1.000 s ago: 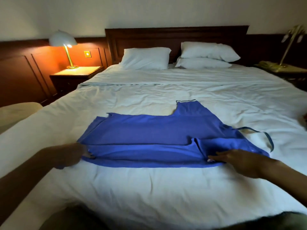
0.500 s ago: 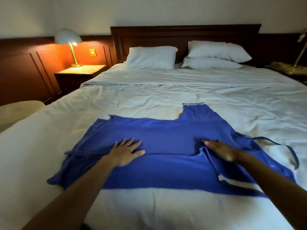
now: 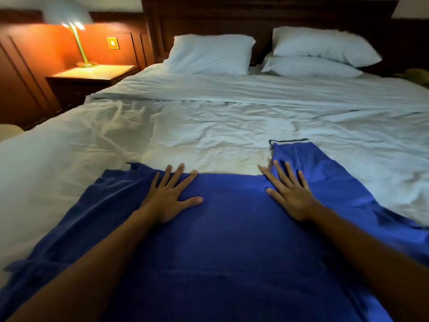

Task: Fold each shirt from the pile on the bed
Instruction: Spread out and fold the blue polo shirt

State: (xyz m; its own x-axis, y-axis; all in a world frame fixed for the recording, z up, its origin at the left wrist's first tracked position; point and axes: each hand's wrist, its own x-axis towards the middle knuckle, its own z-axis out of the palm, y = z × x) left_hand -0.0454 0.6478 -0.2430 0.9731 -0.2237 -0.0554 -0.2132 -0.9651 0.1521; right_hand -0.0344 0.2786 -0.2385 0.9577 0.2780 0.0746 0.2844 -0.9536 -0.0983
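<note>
A blue shirt [image 3: 232,240] lies spread flat across the near part of the white bed [image 3: 209,126]. Its far edge runs between my two hands, and a sleeve with dark trim [image 3: 308,159] reaches farther up the bed on the right. My left hand [image 3: 170,197] presses flat on the shirt near that far edge, fingers spread and straight. My right hand [image 3: 289,192] lies flat the same way, at the base of the raised sleeve. Neither hand holds any cloth. The shirt's near part is cut off by the frame's bottom.
Three white pillows [image 3: 210,54] lean against the dark wooden headboard [image 3: 267,17]. A lit lamp [image 3: 74,26] stands on a nightstand [image 3: 92,75] at the left. The rumpled white sheet stretches beyond the shirt. No other shirts are in view.
Both hands let go of the shirt's near edge, then slid flat over the cloth toward its far edge. The camera has come much closer and lower over the shirt.
</note>
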